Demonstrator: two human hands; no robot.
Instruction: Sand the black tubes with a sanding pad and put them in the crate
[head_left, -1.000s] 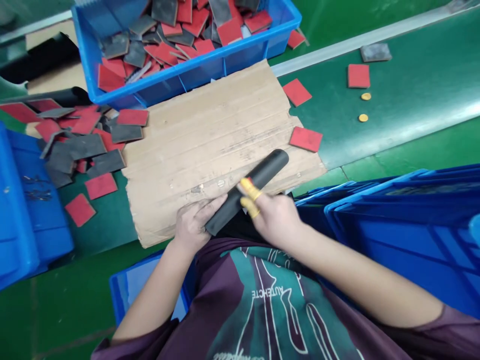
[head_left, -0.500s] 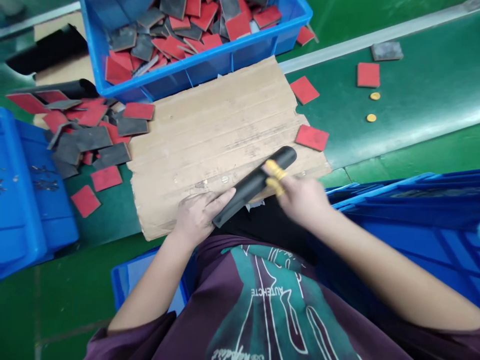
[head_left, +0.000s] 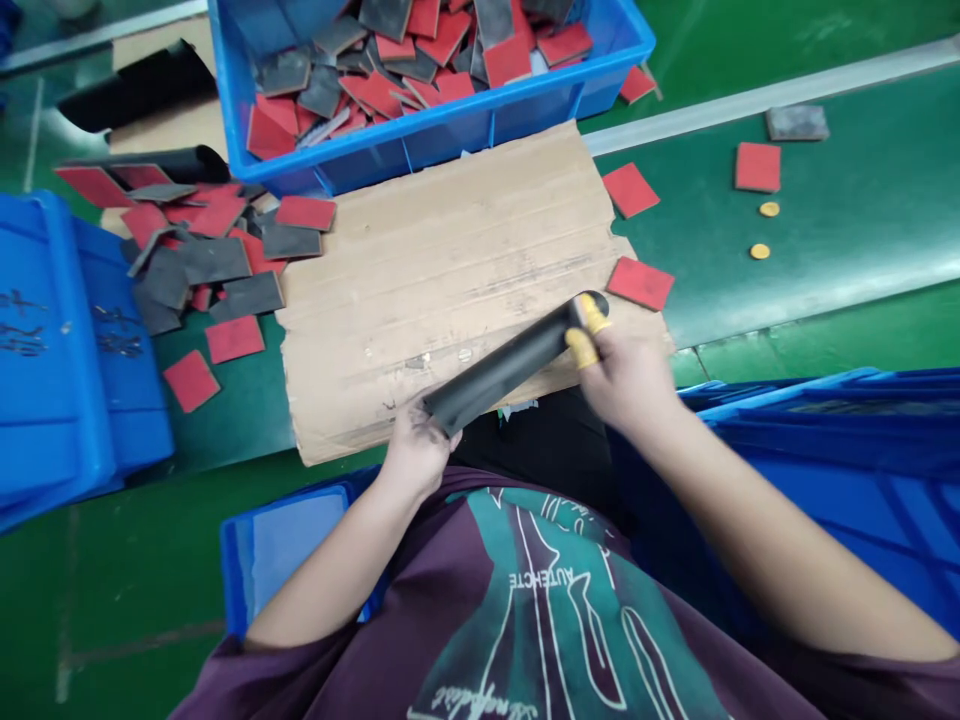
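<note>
A curled black sheet (head_left: 506,368), rolled into a half-tube, lies slantwise between my hands above the near edge of a cardboard piece (head_left: 450,235). My left hand (head_left: 421,445) grips its lower left end, the fingers partly hidden beneath it. At the upper right end my right hand (head_left: 626,365) has it pinched, with yellow covers on the thumb and a finger. A red square tile (head_left: 640,284) lies just beyond the right hand, at the cardboard's right edge.
A blue crate (head_left: 450,140) of red and dark tiles stands behind the cardboard. Loose tiles (head_left: 217,260) are heaped at left, beside another blue bin (head_left: 52,350). More black sheets (head_left: 142,85) lie at the far left. Two yellow finger covers (head_left: 760,251) rest on the green bench (head_left: 847,220).
My right hand has slid up along the sheet to its far right end. My left hand has shifted from lying along the sheet to holding its lower end. The view has moved slightly.
</note>
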